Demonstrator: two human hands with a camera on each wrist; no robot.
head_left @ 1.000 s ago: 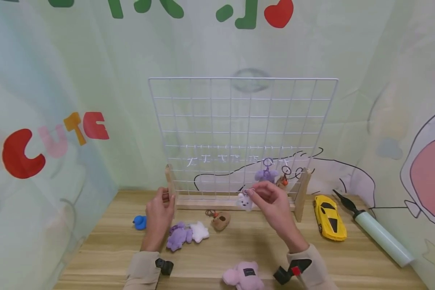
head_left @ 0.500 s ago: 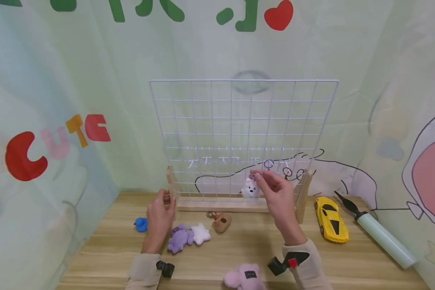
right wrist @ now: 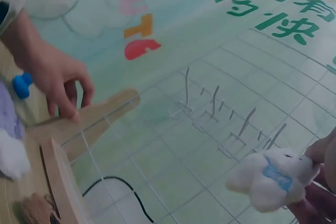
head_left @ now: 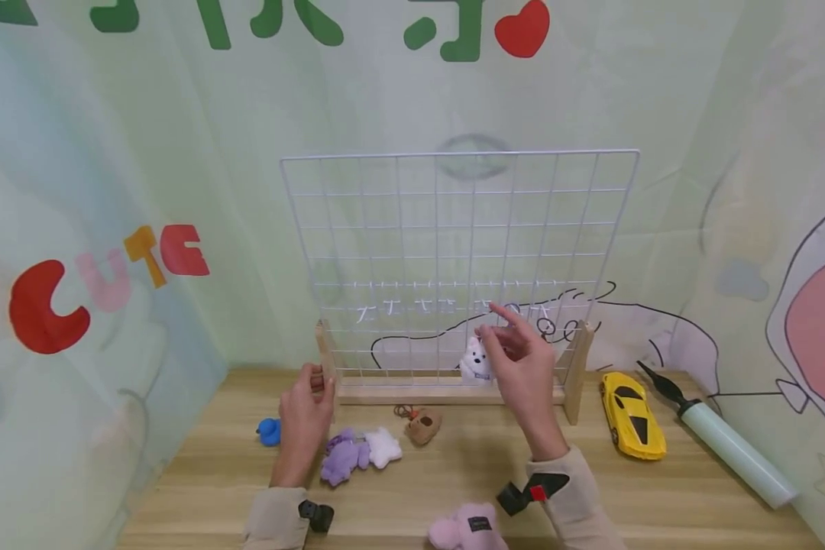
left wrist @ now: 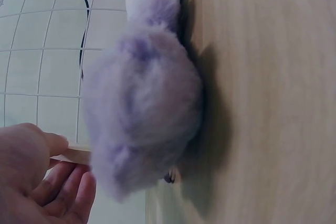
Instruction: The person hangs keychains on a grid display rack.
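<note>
My left hand (head_left: 305, 409) grips the left wooden post (head_left: 326, 344) of a stand that holds a white wire grid (head_left: 454, 229). My right hand (head_left: 525, 367) is at the grid's lower right, index finger raised beside a wire hook (head_left: 483, 305). Its thumb and other fingers pinch the top of a white plush keychain (head_left: 477, 363), an animal with a blue scarf in the right wrist view. The keychain's ring is hidden by the fingers, so I cannot tell whether it is on the hook. Several more hooks (right wrist: 215, 100) line the grid to the left.
On the table (head_left: 385, 504) lie a purple plush (head_left: 345, 457), a white star plush (head_left: 383, 447), a brown plush keychain (head_left: 423, 426) and a pink plush (head_left: 469, 527). A blue duck (head_left: 269, 431) is left; a yellow toy car (head_left: 632, 416) and hand pump (head_left: 736, 451) are right.
My right hand has raised the white plush keychain from the grid's base towards the hooks, and its index finger has straightened upward. My left hand stays on the post.
</note>
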